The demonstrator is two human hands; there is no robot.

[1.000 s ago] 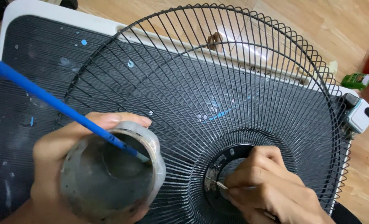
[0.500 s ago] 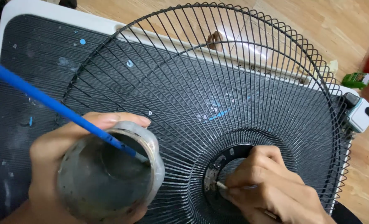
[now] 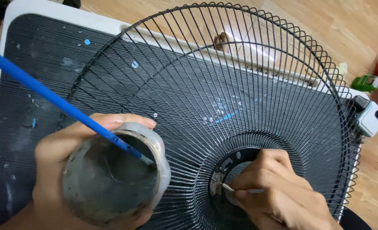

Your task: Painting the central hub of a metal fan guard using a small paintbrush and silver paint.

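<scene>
The left hand (image 3: pixel 69 149) grips a grey jar (image 3: pixel 112 179) at near left, a blue brush (image 3: pixel 57 102) standing in it. The right hand (image 3: pixel 278 191) pinches a fine brush (image 3: pixel 226 186) against the hub of the black fan guard (image 3: pixel 223 106) at near right. Short, light strokes would suit; keep the jar level.

Hands: two, both the person's own, a left hand (image 3: pixel 63 145) and a right hand (image 3: pixel 278 194).
Fan grilles: one black wire fan grille (image 3: pixel 248 76), round, with one dark centre ring (image 3: pixel 240 155).
Jars: one grey, paint-smeared jar (image 3: pixel 112 179).
Brushes: two, one long blue-handled brush (image 3: pixel 48 96) and one thin brush (image 3: pixel 225 186) whose tip is too small to make out.
Ribbed panels: one dark ribbed panel (image 3: pixel 40 64) in a white frame.
Small items at the right edge: two, one white device (image 3: pixel 372 121) and one green box (image 3: pixel 366 82).
Blue paint flecks: several, perhaps a dozen; hard to count.
</scene>
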